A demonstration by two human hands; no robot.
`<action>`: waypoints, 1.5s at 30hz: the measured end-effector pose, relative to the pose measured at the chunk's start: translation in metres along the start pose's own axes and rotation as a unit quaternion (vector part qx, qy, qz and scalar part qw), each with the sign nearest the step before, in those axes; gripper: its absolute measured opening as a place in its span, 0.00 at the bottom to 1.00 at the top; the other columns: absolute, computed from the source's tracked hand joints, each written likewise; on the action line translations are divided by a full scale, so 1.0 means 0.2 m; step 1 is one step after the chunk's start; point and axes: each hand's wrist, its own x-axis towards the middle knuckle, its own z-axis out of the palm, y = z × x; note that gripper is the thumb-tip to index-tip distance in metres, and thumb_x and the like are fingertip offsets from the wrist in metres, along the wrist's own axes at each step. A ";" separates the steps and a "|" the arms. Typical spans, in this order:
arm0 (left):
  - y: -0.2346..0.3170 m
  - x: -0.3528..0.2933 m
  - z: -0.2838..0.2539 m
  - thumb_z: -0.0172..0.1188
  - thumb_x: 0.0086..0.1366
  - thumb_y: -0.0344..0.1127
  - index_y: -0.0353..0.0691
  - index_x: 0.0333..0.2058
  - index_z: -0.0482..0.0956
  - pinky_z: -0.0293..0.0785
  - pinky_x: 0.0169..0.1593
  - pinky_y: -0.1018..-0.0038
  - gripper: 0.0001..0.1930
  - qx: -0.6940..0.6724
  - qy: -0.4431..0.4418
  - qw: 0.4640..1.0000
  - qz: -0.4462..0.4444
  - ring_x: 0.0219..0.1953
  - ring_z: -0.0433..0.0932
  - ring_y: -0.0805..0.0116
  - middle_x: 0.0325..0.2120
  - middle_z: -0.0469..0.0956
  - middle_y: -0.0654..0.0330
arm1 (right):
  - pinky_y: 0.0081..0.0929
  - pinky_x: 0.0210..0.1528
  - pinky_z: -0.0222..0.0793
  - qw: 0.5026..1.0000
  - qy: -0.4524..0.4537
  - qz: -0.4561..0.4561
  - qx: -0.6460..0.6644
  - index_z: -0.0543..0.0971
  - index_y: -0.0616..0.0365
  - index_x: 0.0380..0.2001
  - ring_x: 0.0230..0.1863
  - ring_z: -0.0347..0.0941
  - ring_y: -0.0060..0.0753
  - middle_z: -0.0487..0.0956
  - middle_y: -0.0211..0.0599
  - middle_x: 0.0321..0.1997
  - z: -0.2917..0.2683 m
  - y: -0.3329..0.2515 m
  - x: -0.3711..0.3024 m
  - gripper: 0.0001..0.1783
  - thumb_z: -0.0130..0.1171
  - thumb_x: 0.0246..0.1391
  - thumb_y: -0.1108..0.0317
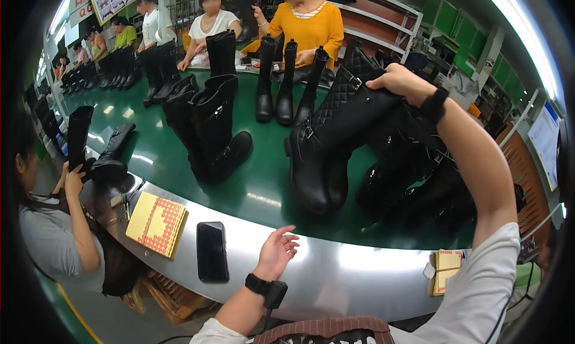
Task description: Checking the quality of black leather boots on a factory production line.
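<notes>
My right hand (400, 84) grips the top of a tall black boot (326, 146) with a quilted shaft and buckled straps. A second boot's toe shows close behind it, so the pair may be held together; I cannot tell. The soles are at the green table top (263, 191), the shafts leaning right toward my hand. Over the metal table edge, my left hand (279, 252) holds nothing, its fingers apart and slightly curled. Another pair of black boots (209, 128) stands left of the held boot. More dark boots (413, 182) lie heaped under my right arm.
A black phone (212, 252) and a pad of orange-dotted sticker sheets (156, 223) lie on the metal edge (353, 278). Another sticker pad (447, 272) is at right. Slim black boots (286, 83) stand ahead. Co-workers sit across the table and at left, one holding a boot (78, 134).
</notes>
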 end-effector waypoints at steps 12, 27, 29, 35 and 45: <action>0.03 0.00 0.01 0.46 0.68 0.39 0.34 0.44 0.71 0.71 0.37 0.69 0.14 -0.026 0.041 0.998 -0.033 0.31 0.75 0.61 0.28 0.76 0.53 | 0.38 0.50 0.72 0.961 0.189 0.026 -0.199 0.83 0.65 0.34 0.48 0.77 0.53 0.80 0.56 0.40 0.26 0.25 0.93 0.19 0.63 0.41 0.61; 0.02 0.01 -0.02 0.44 0.68 0.33 0.33 0.46 0.68 0.72 0.41 0.67 0.13 0.011 0.010 1.000 -0.009 0.34 0.76 0.61 0.31 0.76 0.52 | 0.41 0.47 0.74 0.930 0.333 0.057 -0.143 0.84 0.56 0.34 0.46 0.78 0.51 0.81 0.51 0.41 0.40 0.63 1.05 0.10 0.57 0.48 0.71; 0.01 0.01 -0.02 0.44 0.68 0.35 0.34 0.45 0.69 0.72 0.40 0.66 0.13 0.019 0.001 1.000 -0.002 0.33 0.76 0.60 0.31 0.76 0.51 | 0.40 0.48 0.74 0.936 0.315 0.026 -0.158 0.84 0.53 0.35 0.46 0.78 0.51 0.81 0.52 0.41 0.45 0.63 1.07 0.12 0.54 0.51 0.68; 0.00 0.02 -0.01 0.45 0.68 0.36 0.34 0.45 0.69 0.73 0.40 0.65 0.13 0.039 0.009 0.999 0.001 0.33 0.76 0.59 0.31 0.77 0.51 | 0.45 0.64 0.60 0.971 0.100 0.014 -0.216 0.66 0.51 0.61 0.62 0.63 0.59 0.68 0.57 0.60 0.48 0.52 1.19 0.35 0.59 0.51 0.50; -0.01 0.02 -0.02 0.45 0.68 0.35 0.35 0.44 0.70 0.74 0.40 0.64 0.12 0.049 0.015 0.999 0.014 0.32 0.76 0.59 0.29 0.76 0.51 | 0.34 0.45 0.73 0.967 0.064 -0.004 -0.246 0.80 0.56 0.44 0.46 0.77 0.37 0.81 0.40 0.44 -0.41 0.48 0.76 0.22 0.61 0.51 0.53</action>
